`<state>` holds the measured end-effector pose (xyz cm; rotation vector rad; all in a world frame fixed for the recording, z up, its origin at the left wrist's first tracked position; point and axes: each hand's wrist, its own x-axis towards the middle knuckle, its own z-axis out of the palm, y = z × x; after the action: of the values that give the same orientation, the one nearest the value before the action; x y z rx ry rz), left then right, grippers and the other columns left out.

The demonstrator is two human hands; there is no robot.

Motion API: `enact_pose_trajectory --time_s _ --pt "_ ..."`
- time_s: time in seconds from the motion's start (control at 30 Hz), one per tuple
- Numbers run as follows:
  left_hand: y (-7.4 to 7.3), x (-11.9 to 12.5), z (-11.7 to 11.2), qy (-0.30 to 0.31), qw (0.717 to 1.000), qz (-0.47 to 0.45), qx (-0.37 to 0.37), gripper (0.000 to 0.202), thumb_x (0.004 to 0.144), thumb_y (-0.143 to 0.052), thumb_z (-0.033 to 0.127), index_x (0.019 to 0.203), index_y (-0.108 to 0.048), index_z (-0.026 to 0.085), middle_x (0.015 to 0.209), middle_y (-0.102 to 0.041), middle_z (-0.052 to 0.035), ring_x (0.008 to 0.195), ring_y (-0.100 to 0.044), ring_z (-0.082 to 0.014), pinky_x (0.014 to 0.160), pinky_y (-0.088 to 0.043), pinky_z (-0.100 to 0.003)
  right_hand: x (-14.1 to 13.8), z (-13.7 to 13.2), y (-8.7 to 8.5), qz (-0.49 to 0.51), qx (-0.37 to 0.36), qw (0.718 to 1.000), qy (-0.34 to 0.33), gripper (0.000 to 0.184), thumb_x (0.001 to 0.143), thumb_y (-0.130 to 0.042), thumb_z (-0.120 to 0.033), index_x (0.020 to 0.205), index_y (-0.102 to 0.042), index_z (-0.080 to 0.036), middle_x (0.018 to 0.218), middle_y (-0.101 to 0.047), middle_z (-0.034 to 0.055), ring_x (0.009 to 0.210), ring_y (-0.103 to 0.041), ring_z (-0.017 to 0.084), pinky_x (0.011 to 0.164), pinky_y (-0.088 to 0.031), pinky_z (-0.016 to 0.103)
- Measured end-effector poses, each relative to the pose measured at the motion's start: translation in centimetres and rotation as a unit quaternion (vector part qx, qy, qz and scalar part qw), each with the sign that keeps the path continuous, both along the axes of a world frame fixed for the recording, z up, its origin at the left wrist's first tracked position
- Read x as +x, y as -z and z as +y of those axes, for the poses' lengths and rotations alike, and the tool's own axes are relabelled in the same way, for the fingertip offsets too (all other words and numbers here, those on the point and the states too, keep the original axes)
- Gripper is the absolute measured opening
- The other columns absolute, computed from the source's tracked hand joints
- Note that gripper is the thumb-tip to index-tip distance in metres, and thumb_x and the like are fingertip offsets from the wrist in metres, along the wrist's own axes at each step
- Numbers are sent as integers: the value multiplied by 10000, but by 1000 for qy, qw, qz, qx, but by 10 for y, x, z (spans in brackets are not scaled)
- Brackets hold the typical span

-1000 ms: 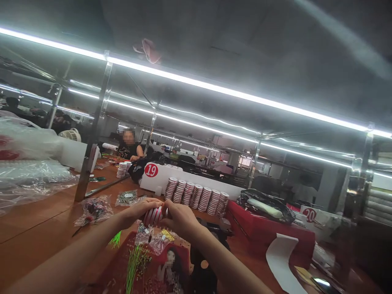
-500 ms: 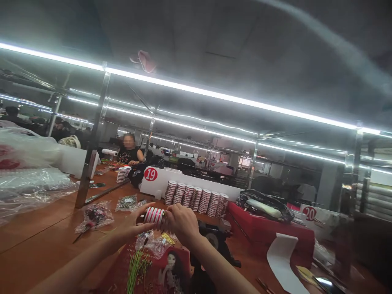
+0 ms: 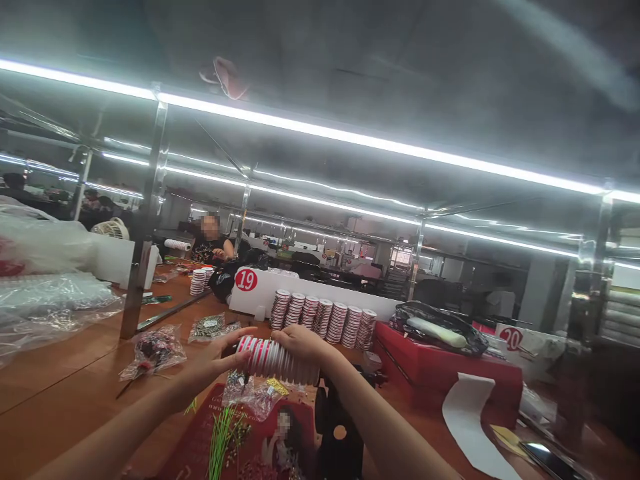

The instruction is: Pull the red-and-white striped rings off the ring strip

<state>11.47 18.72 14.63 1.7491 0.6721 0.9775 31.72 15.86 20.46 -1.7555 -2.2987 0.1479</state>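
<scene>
My left hand [image 3: 217, 359] and right hand [image 3: 299, 341] hold a stack of ribbon spools [image 3: 275, 361] sideways. Each grip is clamped on one end. Position: above the surface [image 3: 75, 380], just in front of the number 19 sign [image 3: 247, 279].

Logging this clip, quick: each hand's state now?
Left hand: holding the spool stack at its left end.
Right hand: closed over the same spool stack.

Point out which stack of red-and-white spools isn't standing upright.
The stack pressed sideways between left hand and right hand; the row by the 19 sign stands upright.
</scene>
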Motion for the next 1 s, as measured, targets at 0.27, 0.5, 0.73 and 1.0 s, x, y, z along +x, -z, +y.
enact_pose_trajectory --time_s 0.27,0.5,0.73,1.0 --pt "-3 0 -4 12 999 7 50 424 728 -629 426 1115 -610 254 1255 -552 -55 1152 -472 -288 921 -420 -369 4 13 -6 -6 -43 999 12 358 926 -455 -381 705 -582 -131 653 -583 -23 584 -566 118 560 -459 249" --pt "-10 2 -10 -8 995 11 100 383 681 -656 456 1002 -690 250 1172 -593 -71 1113 -500 -302 924 -422 -399 -20 -34 9 -45 154 981 109 364 966 -294 -278 878 -625 -153 917 -660 101 871 -603 240 693 -411 331" --pt "-5 2 -11 -44 987 2 158 292 695 -638 448 894 -738 259 1236 -593 -76 1190 -444 -330 1006 -330 -434 -26 -41 27 -68 211 969 107 328 961 -305 -272 899 -610 -171 913 -663 73 869 -607 232 723 -406 333" --pt "-14 -2 -9 -18 990 22 136 336 710 -612 490 952 -716 281 1185 -629 -55 1187 -452 -303 1001 -347 -433 -13 -17 4 -62 66 993 79 373 965 -332 -331 858 -629 -131 844 -665 71 788 -629 199 663 -480 342"
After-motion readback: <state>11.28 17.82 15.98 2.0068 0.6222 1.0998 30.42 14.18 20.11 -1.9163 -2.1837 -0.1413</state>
